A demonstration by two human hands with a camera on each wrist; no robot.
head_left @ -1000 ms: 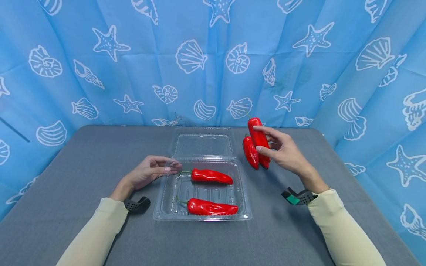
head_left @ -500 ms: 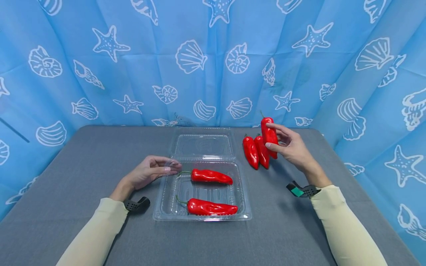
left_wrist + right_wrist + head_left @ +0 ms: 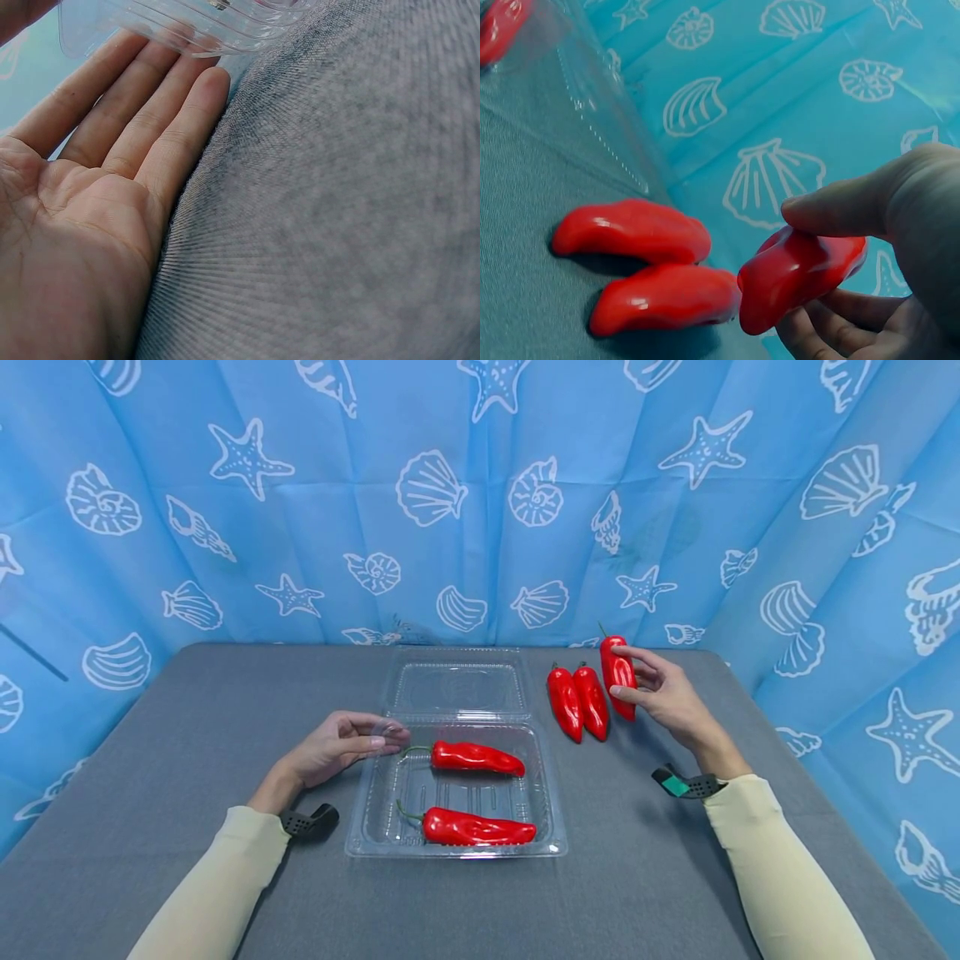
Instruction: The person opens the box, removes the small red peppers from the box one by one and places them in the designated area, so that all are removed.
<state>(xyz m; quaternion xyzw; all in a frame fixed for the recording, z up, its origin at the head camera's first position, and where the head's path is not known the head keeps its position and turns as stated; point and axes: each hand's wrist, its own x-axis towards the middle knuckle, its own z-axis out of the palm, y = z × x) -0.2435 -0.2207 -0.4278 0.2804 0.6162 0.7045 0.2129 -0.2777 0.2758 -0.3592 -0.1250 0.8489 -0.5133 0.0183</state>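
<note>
Head view: hands well apart. Right hand (image 3: 663, 697) pinches held pepper (image 3: 617, 670), stem up, right of container (image 3: 450, 793); can't tell if it touches table (image 3: 637, 893). In between: left loose pepper (image 3: 565, 703) and right loose pepper (image 3: 592, 702), side by side. Far packed pepper (image 3: 476, 758) and near packed pepper (image 3: 478, 827) lie inside; lid (image 3: 459, 687) folded back, shell-print curtain (image 3: 480, 552) behind. Left hand (image 3: 341, 747) at container's left side, gripping nothing.

Left wrist: fingers straight, tips at clear plastic.

Right wrist: thumb on top of held pepper, fingers under; loose pair just beside, container edge upper left.
</note>
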